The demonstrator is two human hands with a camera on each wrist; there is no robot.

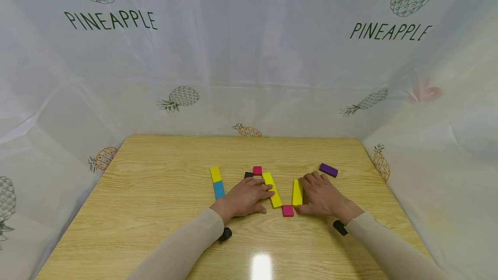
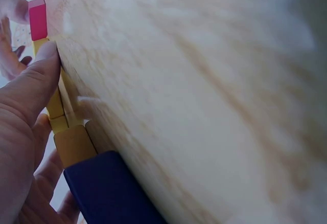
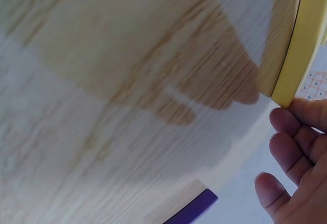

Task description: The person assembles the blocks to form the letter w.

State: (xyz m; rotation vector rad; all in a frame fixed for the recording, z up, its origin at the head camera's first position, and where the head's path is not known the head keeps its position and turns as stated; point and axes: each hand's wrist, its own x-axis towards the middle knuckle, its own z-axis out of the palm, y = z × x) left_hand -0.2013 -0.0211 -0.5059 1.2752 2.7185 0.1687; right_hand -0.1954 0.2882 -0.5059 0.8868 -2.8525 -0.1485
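Observation:
My right hand (image 1: 323,195) pinches a yellow block (image 1: 297,192) lengthwise, thumb near one end and fingertips at the other. In the right wrist view the fingertips meet the end of this yellow block (image 3: 299,45). Left of it, two yellow blocks (image 1: 276,201) lie end to end in a slanting line. Relaxed fingers of my left hand (image 1: 245,195) rest at that line, with the thumb apart from them. A pink block (image 1: 288,211) sits at the near end, between the slanting line and the pinched block. Another pink block (image 1: 257,170) and a black block (image 1: 248,175) lie beyond my left hand, which partly hides the black one.
Left of my left hand, a yellow block (image 1: 215,174) and a blue block (image 1: 219,189) form a line, partly covered by the wrist. A purple block (image 1: 328,170) lies beyond my right hand. Pineapple-printed sheeting (image 1: 249,55) surrounds the wooden table (image 1: 163,159) at the back and sides.

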